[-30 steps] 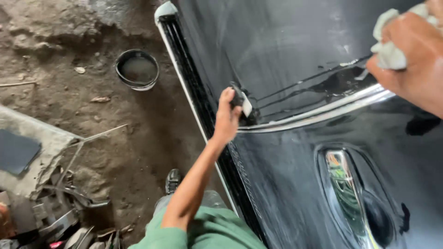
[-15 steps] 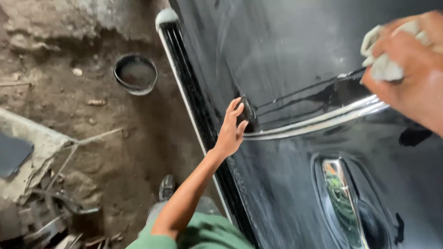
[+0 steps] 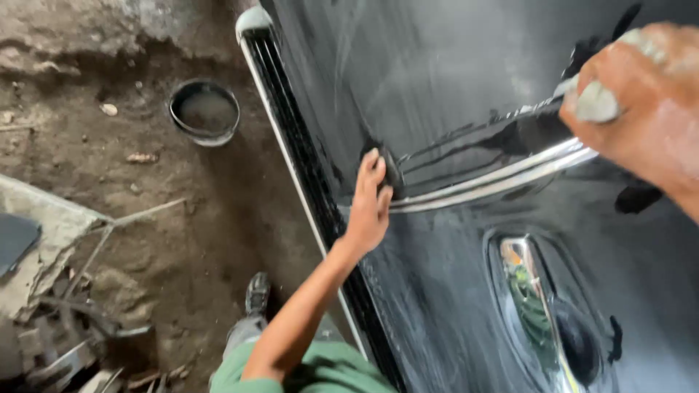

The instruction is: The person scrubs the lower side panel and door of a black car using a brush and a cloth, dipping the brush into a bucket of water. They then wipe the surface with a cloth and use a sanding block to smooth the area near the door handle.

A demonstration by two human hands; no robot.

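Bare dirt floor [image 3: 145,240] with a round black bowl [image 3: 204,111] and scrap metal [image 3: 65,342].

Dirt floor [image 3: 160,240], bare earth.
On it: round black bowl [image 3: 204,111], scrap metal pile [image 3: 65,327], scattered stones.

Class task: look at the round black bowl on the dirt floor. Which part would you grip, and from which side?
Probably the bowl by its rim, from above: it sits upright with its open mouth facing up, the rim is exposed all round, and nothing crowds it. Its low wall offers little side purchase.
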